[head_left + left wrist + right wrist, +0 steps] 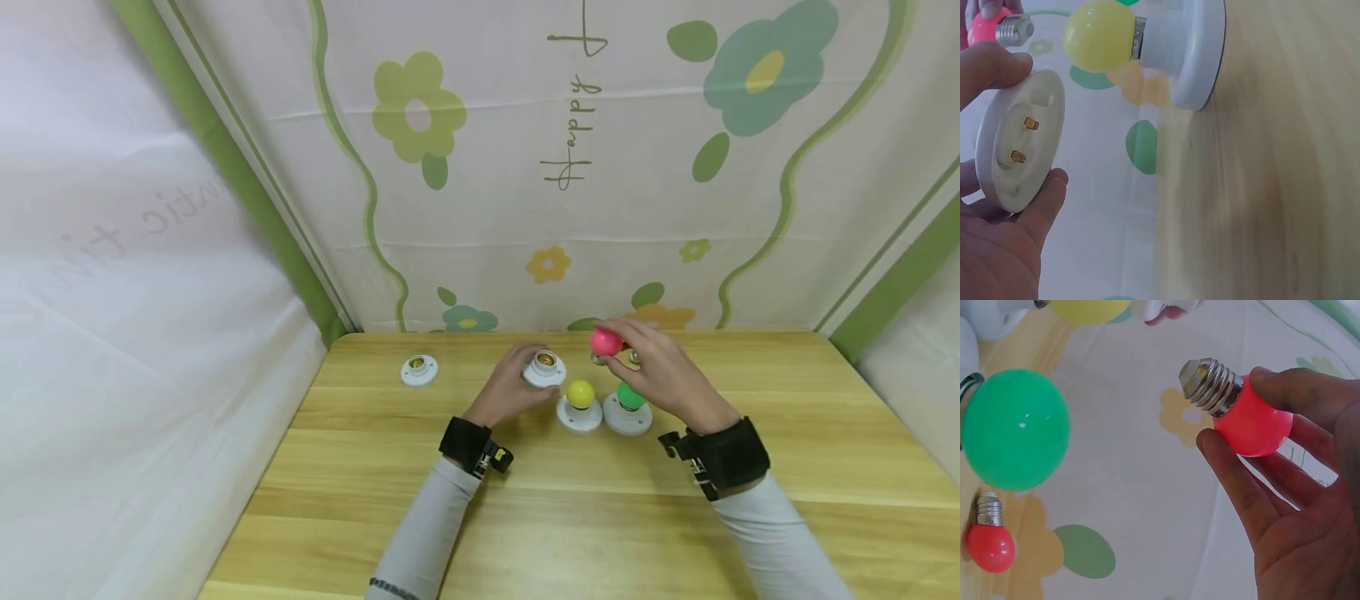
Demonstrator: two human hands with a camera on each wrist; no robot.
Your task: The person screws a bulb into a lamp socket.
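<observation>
My left hand point(512, 387) grips a round white lamp socket point(545, 372) by its rim, above the table. In the head view its threaded opening faces up; the left wrist view shows its underside with two brass terminals. Between the thumb and fingers of my right hand point(663, 371) is a pinkish-red light bulb point(1254, 422), its metal screw base bare and pointing toward the left hand. Just in front of the hands, a yellow bulb point(581, 394) and a green bulb point(631, 396) stand upright in white sockets.
Another white socket point(418, 370) without a bulb lies at the table's back left. A second red bulb point(991, 547) lies on the wooden table point(570, 533) behind the green one, mostly hidden by my right hand in the head view. A flower-printed curtain point(480, 183) hangs along the back edge.
</observation>
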